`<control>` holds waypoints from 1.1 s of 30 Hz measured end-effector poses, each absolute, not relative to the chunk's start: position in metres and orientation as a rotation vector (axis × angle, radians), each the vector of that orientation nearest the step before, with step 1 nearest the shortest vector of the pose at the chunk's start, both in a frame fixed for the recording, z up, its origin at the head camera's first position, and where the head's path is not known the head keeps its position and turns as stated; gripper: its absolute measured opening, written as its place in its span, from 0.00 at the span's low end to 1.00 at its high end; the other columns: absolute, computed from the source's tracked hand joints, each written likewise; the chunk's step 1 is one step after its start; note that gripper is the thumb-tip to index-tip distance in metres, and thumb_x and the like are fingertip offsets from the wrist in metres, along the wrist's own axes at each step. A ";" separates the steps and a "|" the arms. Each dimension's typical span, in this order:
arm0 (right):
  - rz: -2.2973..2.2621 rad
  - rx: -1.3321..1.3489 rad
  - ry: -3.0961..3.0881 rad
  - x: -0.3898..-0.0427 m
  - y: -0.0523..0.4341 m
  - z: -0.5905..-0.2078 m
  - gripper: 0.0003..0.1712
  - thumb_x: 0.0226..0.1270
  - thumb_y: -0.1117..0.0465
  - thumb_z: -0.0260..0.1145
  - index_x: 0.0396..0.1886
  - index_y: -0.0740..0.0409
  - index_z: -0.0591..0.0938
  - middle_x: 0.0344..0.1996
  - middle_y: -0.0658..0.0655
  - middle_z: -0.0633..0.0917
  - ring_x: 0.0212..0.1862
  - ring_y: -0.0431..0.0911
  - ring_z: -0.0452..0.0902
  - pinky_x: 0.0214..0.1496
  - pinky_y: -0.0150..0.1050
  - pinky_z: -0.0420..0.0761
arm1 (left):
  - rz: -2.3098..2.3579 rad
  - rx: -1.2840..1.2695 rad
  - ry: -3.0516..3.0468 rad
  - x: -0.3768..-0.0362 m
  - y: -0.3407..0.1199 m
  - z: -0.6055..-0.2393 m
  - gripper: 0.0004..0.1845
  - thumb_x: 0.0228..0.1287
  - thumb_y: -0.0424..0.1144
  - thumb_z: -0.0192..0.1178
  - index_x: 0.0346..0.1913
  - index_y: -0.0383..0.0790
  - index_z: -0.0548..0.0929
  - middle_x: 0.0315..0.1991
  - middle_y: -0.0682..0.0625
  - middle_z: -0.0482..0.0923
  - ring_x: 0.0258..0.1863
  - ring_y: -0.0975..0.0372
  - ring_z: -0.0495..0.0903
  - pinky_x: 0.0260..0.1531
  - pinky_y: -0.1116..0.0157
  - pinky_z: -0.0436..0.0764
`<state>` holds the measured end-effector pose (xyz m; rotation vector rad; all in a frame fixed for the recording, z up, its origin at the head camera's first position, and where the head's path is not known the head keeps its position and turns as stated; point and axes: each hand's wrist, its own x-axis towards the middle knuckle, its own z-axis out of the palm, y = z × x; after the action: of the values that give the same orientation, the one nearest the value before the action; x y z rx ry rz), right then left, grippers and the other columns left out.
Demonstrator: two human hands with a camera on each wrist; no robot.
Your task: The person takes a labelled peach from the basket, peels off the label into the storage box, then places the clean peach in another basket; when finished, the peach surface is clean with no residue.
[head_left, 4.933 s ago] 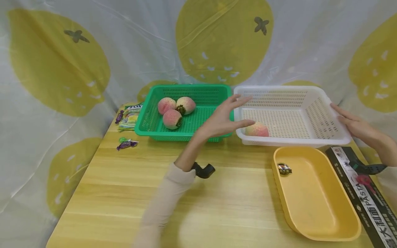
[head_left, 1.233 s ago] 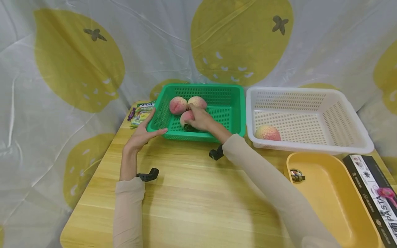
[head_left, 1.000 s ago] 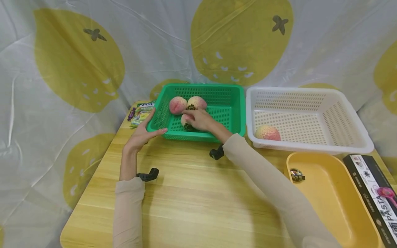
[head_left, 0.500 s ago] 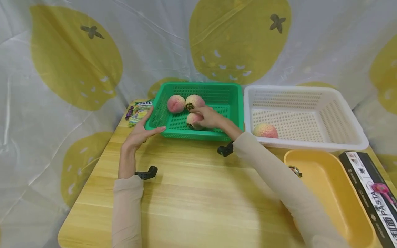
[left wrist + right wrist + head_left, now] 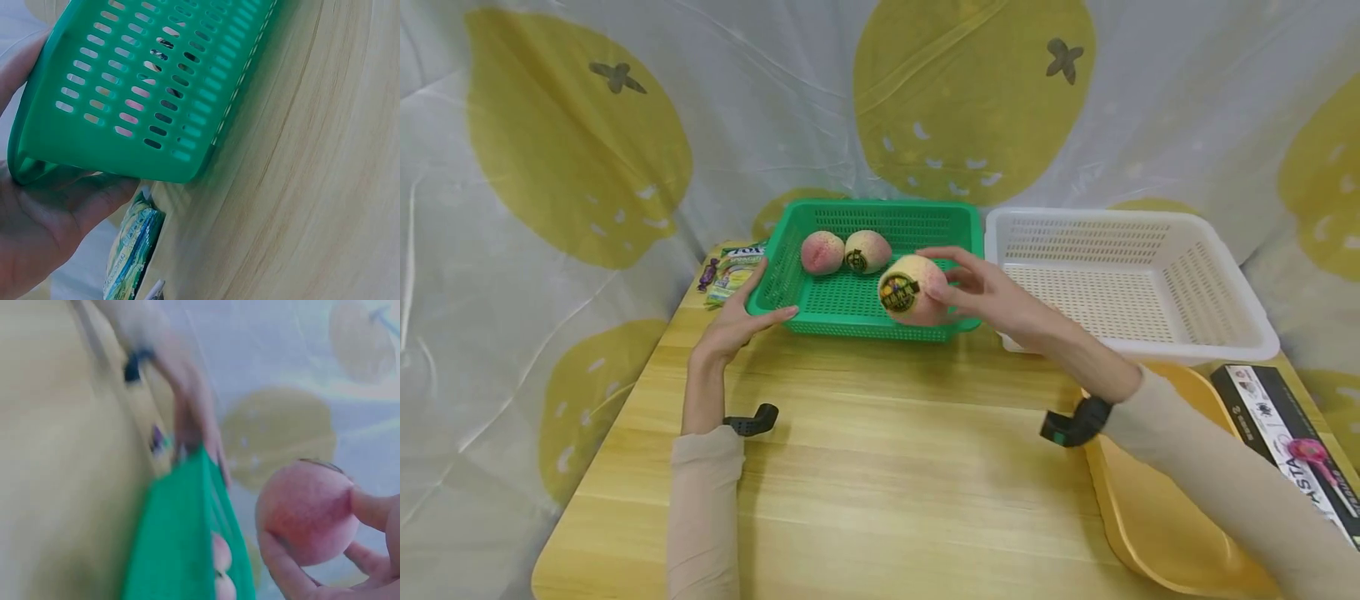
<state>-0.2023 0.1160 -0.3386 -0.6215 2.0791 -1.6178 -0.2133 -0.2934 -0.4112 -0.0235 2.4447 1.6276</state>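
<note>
Fingers (image 5: pixel 958 287) around pink-yellow stickered peach (image 5: pixel 910 288)

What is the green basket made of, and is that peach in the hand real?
The green basket looks like moulded plastic: smooth, one even colour, with neat rows of slots. The peach held by the right hand is hard to judge: its skin looks matte and speckled pink, with a dark round sticker, so it may be a foam or plastic model.
</note>
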 end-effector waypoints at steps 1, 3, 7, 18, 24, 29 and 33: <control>-1.620 -0.614 2.031 -0.190 0.123 -0.340 0.29 0.81 0.51 0.60 0.77 0.37 0.67 0.65 0.58 0.78 0.66 0.52 0.76 0.65 0.56 0.79 | 1.624 -0.027 2.447 -0.213 -0.294 -0.411 0.56 0.65 0.49 0.72 0.81 0.76 0.41 0.85 0.63 0.27 0.85 0.54 0.32 0.80 0.41 0.56; -1.603 -0.611 1.940 -0.167 0.135 -0.350 0.29 0.82 0.52 0.59 0.78 0.37 0.65 0.68 0.59 0.77 0.67 0.52 0.77 0.65 0.55 0.80 | 1.616 -0.036 2.447 -0.212 -0.296 -0.411 0.56 0.65 0.49 0.72 0.81 0.76 0.40 0.85 0.61 0.26 0.85 0.53 0.31 0.79 0.40 0.55; -1.525 -0.647 1.838 -0.137 0.150 -0.381 0.31 0.83 0.54 0.57 0.81 0.42 0.63 0.71 0.64 0.75 0.63 0.52 0.81 0.60 0.49 0.86 | 1.598 -0.052 2.447 -0.211 -0.301 -0.412 0.57 0.65 0.50 0.72 0.81 0.77 0.39 0.85 0.58 0.24 0.85 0.50 0.31 0.79 0.39 0.56; -1.441 -0.543 2.019 -0.126 0.158 -0.429 0.30 0.83 0.60 0.56 0.80 0.58 0.64 0.63 0.76 0.76 0.52 0.53 0.83 0.46 0.52 0.90 | 1.600 -0.055 2.434 -0.209 -0.306 -0.413 0.57 0.67 0.48 0.71 0.82 0.75 0.37 0.85 0.59 0.22 0.85 0.51 0.33 0.79 0.40 0.54; -1.426 -0.470 2.037 -0.122 0.161 -0.430 0.30 0.83 0.56 0.55 0.79 0.55 0.65 0.65 0.74 0.75 0.45 0.49 0.83 0.42 0.51 0.90 | 1.591 -0.050 2.438 -0.211 -0.302 -0.413 0.57 0.67 0.48 0.71 0.82 0.73 0.36 0.85 0.57 0.22 0.85 0.50 0.32 0.79 0.39 0.54; -1.428 -0.419 2.045 -0.120 0.165 -0.428 0.30 0.84 0.55 0.55 0.80 0.52 0.64 0.64 0.74 0.74 0.45 0.49 0.83 0.42 0.50 0.89 | 1.616 -0.045 2.414 -0.214 -0.296 -0.410 0.57 0.67 0.48 0.71 0.82 0.74 0.37 0.85 0.58 0.23 0.85 0.50 0.33 0.79 0.41 0.55; -1.407 -0.456 2.088 -0.120 0.170 -0.429 0.29 0.84 0.56 0.55 0.80 0.53 0.65 0.69 0.74 0.71 0.51 0.53 0.82 0.44 0.49 0.89 | 1.630 -0.051 2.392 -0.216 -0.295 -0.411 0.57 0.67 0.47 0.71 0.82 0.73 0.37 0.85 0.58 0.22 0.85 0.50 0.33 0.79 0.41 0.55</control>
<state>-0.1198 0.1705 -0.4291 -0.4562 2.0876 -1.4068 -0.2164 -0.2947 -0.4109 -0.0511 2.3919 1.6299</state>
